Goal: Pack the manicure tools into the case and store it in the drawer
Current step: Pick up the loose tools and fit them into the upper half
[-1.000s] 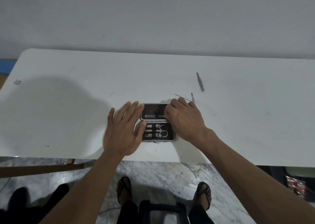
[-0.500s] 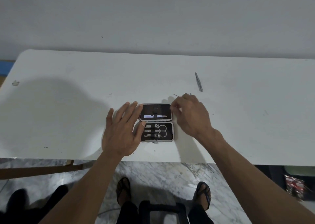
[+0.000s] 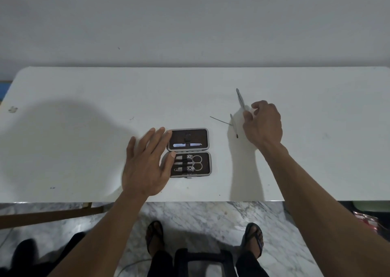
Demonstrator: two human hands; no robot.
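right hand (image 3: pixel 262 123) now by tweezers (image 3: pixel 240 98) (three loose)

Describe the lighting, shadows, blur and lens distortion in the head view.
Head view: dim, flat, bluish light; a broad soft shadow darkens the left of the white table, and a sharper one falls under the right hand. The wide-angle lens curves the table's far edge. The open brown-lined manicure case looks sharp with faint glints on its steel tools; the floor corners at the bottom are smeared.

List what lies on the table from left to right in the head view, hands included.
left hand → open manicure case → thin metal pick → dark-tipped tool → right hand
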